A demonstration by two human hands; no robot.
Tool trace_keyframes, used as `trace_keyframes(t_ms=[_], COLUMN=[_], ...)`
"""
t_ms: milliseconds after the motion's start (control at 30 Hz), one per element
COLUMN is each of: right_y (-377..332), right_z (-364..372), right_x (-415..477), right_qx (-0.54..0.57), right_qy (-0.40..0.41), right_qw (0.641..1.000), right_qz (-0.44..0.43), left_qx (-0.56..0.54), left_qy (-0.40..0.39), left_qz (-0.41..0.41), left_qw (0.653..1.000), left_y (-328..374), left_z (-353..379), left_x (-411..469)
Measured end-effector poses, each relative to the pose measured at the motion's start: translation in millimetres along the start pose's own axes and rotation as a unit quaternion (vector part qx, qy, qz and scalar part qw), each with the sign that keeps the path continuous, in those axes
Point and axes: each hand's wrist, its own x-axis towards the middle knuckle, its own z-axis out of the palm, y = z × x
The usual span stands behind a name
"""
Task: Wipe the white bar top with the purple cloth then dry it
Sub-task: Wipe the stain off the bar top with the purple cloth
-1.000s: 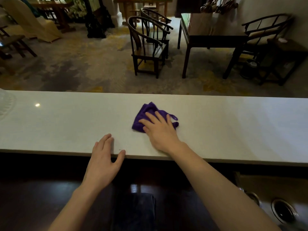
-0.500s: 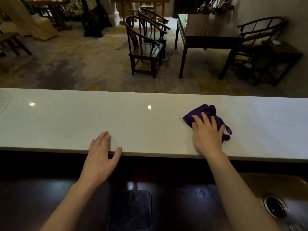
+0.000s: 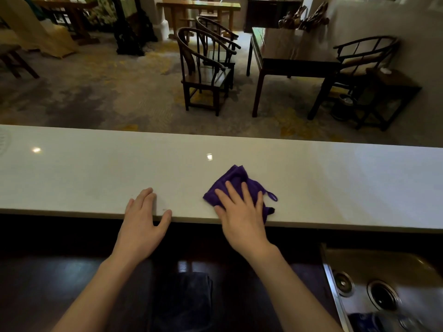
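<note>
The right hand point(image 3: 242, 216) lies flat with its fingers point(image 3: 233, 195) spread apart, pressing down on the crumpled purple microfibre cloth point(image 3: 236, 179) rather than gripping it. The cloth bunches out beyond the fingertips, and a small hanging loop trails off past the little finger. It sits on the long, glossy white stone bar top point(image 3: 335, 178), close to the near edge, which runs under the heel of the palm.

The left hand point(image 3: 141, 224) rests bare on that same edge, off to the thumb side of the working hand and clear of the cloth, fingers loosely together, thumb hooked at the lip, holding nothing.

The step in hand looks like the wet wipe. To do it well, keep the palm flat so the cloth stays spread under the fingers, and overlap the passes from the near edge outward to the far one. The bunched part ahead of the fingertips may skip patches; flattening it would help. A dark folded towel point(image 3: 184, 298) lies below, between the wrists, likely for drying.
</note>
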Motion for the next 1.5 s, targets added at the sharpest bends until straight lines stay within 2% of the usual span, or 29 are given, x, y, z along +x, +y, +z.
trace_keyframes(t_ms=[233, 400, 500, 567, 700, 833, 1000, 1133, 1200, 1267, 1367, 1433, 1500], right_y=[-21, -10, -5, -2, 4, 9, 14, 30, 40, 49, 62, 69, 74], right_z=[3, -20, -40, -54, -72, -83, -91, -105, -108, -105, -85, -61, -34], right_x=[-11, -19, -22, -23, -26, -32, -49, -66, -75, -83, -96, -110, -126], right_qx=[0.011, 0.182, 0.276, 0.277, 0.288, 0.29, 0.296, 0.272, 0.296, 0.4, 0.598, 0.683, 0.724], right_qy=[-0.011, -0.011, -0.013, -0.028, -0.068, -0.041, -0.006, -0.013, -0.015, -0.017, -0.018, -0.04, -0.058], right_qw=[0.995, 0.977, 0.956, 0.955, 0.949, 0.948, 0.951, 0.96, 0.953, 0.915, 0.8, 0.724, 0.678], right_qz=[-0.095, -0.107, -0.098, -0.106, -0.114, -0.121, -0.091, -0.069, -0.068, -0.044, 0.045, 0.088, 0.11], left_qx=[0.009, -0.008, -0.077, -0.152, -0.256, -0.305, -0.306, -0.326, -0.337, -0.352, -0.403, -0.444, -0.476], left_qy=[-0.009, -0.021, -0.039, -0.082, -0.145, -0.108, -0.057, -0.036, -0.036, -0.04, -0.066, -0.084, -0.094], left_qz=[0.005, 0.023, 0.077, 0.114, 0.113, 0.153, 0.168, 0.17, 0.165, 0.138, 0.056, -0.001, -0.05], left_qw=[1.0, 0.999, 0.993, 0.978, 0.949, 0.934, 0.935, 0.929, 0.926, 0.925, 0.911, 0.892, 0.873], left_y=[0, 9, 20, 35, 72, 98, 112, 122, 126, 129, 132, 131, 127], left_z=[-2, -13, -19, -23, -31, -33, -36, -40, -41, -36, -17, 2, 24], left_x=[2, 5, 2, 0, 1, -3, -13, -22, -28, -35, -52, -64, -75])
